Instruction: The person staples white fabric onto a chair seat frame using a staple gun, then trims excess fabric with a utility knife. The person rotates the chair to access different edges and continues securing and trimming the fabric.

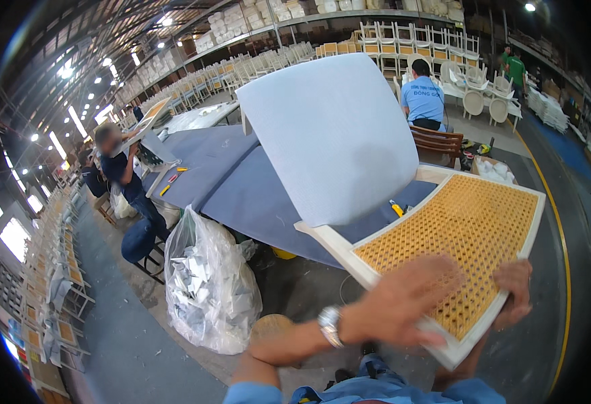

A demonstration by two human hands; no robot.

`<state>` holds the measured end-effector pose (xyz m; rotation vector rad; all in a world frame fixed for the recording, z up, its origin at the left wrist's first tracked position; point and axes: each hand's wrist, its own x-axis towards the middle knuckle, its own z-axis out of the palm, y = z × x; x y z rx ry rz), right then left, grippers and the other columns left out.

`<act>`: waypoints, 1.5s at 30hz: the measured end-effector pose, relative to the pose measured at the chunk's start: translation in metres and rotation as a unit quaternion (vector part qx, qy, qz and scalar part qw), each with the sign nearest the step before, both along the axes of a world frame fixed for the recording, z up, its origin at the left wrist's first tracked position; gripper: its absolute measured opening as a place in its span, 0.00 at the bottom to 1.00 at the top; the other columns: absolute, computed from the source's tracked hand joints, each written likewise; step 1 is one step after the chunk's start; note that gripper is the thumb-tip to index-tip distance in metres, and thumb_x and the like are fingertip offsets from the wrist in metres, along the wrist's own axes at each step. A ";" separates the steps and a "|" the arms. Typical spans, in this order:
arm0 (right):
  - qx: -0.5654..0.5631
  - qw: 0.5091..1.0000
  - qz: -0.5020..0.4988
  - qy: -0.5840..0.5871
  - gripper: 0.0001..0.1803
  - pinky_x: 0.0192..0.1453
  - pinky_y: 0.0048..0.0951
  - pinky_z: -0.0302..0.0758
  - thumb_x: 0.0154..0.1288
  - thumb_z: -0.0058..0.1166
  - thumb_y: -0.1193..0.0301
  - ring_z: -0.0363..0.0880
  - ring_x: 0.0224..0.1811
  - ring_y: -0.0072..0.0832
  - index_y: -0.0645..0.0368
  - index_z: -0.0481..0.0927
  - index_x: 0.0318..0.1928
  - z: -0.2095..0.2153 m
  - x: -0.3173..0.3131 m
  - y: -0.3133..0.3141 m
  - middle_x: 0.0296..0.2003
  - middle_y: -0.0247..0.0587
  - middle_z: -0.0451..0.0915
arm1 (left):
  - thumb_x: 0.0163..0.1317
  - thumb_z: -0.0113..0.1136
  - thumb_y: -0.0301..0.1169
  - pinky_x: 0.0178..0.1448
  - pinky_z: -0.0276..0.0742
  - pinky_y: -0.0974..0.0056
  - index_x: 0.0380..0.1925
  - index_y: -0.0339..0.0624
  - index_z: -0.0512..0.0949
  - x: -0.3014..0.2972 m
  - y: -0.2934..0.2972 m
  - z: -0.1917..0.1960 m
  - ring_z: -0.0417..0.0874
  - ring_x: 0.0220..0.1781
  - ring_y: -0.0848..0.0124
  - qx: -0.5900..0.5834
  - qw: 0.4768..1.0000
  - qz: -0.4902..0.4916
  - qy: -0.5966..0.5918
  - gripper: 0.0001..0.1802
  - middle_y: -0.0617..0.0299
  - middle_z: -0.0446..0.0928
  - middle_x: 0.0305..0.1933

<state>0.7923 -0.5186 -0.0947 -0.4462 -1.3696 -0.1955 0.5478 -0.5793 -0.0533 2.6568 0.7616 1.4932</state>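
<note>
A chair [336, 244] with a pale wooden frame is tilted over the table in front of me. Its back, a woven cane panel [471, 222], faces up close to me. The pale, light-blue-looking seat pad [322, 128] stands up beyond it. My left hand [413, 296], a metal watch on its wrist, lies over the lower left of the cane with fingers stretched out, slightly blurred. My right hand [513, 294] is wrapped round the frame's right edge; some of its fingers are hidden underneath.
A blue-grey padded table [255, 195] carries yellow cutters [396, 208]. Below its near edge stands a clear bag of scraps [208, 289]. A person in dark clothes [130, 175] handles another chair at left; another in a blue shirt [423, 99] sits beyond. Chair rows [59, 296] line the left.
</note>
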 end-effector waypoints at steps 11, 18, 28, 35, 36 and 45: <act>-0.101 0.992 0.036 -0.060 0.34 0.60 0.51 0.61 0.79 0.20 0.48 0.75 0.37 0.34 0.52 0.80 0.32 -0.043 0.040 -0.022 0.26 0.37 0.80 | 0.78 0.40 0.54 0.63 0.73 0.43 0.72 0.38 0.62 -0.351 0.271 0.274 0.74 0.63 0.35 0.135 0.789 0.580 0.151 0.35 0.27 0.73 0.61; -0.084 0.990 0.083 -0.077 0.33 0.63 0.52 0.56 0.72 0.26 0.44 0.74 0.42 0.35 0.51 0.84 0.43 -0.079 0.073 -0.019 0.34 0.36 0.82 | 0.63 0.26 0.79 0.78 0.60 0.44 0.68 0.24 0.68 -0.285 0.337 0.162 0.65 0.75 0.38 -0.184 0.735 0.620 0.202 0.63 0.27 0.67 0.69; -0.078 0.996 0.030 0.033 0.27 0.57 0.50 0.60 0.70 0.28 0.49 0.71 0.32 0.34 0.51 0.76 0.29 -0.067 0.036 -0.017 0.23 0.36 0.75 | 0.60 0.33 0.81 0.76 0.62 0.45 0.62 0.17 0.70 -0.319 0.344 0.292 0.70 0.72 0.38 0.088 0.776 0.613 0.120 0.66 0.27 0.72 0.64; -0.036 0.998 0.025 0.045 0.27 0.60 0.52 0.61 0.71 0.28 0.50 0.72 0.33 0.35 0.52 0.76 0.30 -0.073 0.033 -0.014 0.23 0.37 0.76 | 0.63 0.43 0.75 0.82 0.45 0.42 0.72 0.28 0.61 -0.229 0.343 0.120 0.55 0.81 0.46 0.062 0.745 0.614 0.254 0.58 0.36 0.58 0.78; -0.042 0.998 0.020 0.036 0.27 0.61 0.52 0.61 0.72 0.27 0.50 0.73 0.34 0.35 0.53 0.77 0.30 -0.073 0.033 -0.017 0.24 0.37 0.76 | 0.64 0.43 0.74 0.82 0.42 0.43 0.73 0.29 0.61 -0.231 0.337 0.102 0.52 0.82 0.46 0.089 0.752 0.603 0.253 0.58 0.37 0.55 0.79; -0.109 0.993 -0.008 -0.035 0.21 0.59 0.48 0.64 0.75 0.37 0.53 0.80 0.36 0.30 0.49 0.74 0.29 0.003 -0.042 -0.046 0.27 0.32 0.82 | 0.68 0.54 0.61 0.82 0.39 0.38 0.73 0.44 0.66 -0.215 0.248 -0.006 0.47 0.84 0.45 0.027 0.858 0.434 0.275 0.42 0.41 0.53 0.81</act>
